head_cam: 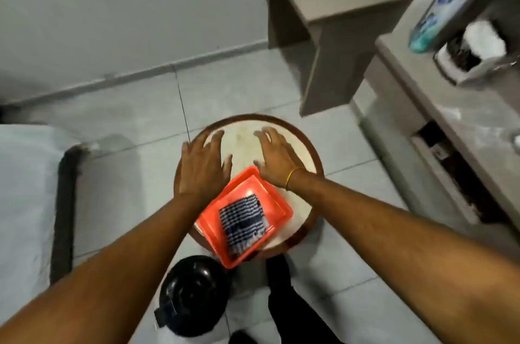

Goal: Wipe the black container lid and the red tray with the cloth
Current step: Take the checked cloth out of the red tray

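Both hands hover spread and empty over the round surface (298, 152), left hand (201, 166) at 10 o'clock, right hand (277, 159) at 1. The red tray (277, 204) sits at 6, holding the striped cloth (243, 218). The black lid (190, 294) lies on the floor below.

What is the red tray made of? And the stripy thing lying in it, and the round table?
The red tray looks like glossy plastic: smooth, with a moulded rim that catches the light. The stripy cloth inside it seems to be soft woven fabric, lying limp and flat. The round table has a pale, stone-like or laminate top with a brown, probably wooden rim; the blur leaves that open.
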Demonstrator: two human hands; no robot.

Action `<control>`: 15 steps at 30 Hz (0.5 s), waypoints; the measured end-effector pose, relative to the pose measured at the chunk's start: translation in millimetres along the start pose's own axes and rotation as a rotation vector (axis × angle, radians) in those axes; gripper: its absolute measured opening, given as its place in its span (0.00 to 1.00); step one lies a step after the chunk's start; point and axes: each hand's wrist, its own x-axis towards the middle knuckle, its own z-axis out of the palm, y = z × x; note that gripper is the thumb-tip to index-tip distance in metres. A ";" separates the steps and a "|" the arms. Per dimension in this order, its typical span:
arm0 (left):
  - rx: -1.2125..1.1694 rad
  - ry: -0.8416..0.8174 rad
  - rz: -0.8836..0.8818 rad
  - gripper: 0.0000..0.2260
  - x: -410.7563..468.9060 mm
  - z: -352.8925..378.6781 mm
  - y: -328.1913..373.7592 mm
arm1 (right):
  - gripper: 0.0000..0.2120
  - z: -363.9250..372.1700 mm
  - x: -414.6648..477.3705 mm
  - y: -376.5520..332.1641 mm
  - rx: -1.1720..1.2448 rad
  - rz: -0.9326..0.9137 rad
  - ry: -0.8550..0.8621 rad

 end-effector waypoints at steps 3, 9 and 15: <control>-0.088 -0.253 -0.037 0.25 -17.6 89.6 -5.6 | 0.31 89.1 6.8 35.4 -0.027 0.028 -0.140; -0.093 -0.593 -0.081 0.18 -55.3 212.6 -31.6 | 0.30 228.0 22.2 68.2 -0.075 -0.009 -0.383; -0.063 -0.636 -0.149 0.32 -65.0 276.6 -49.6 | 0.43 299.8 32.0 84.6 -0.175 -0.049 -0.407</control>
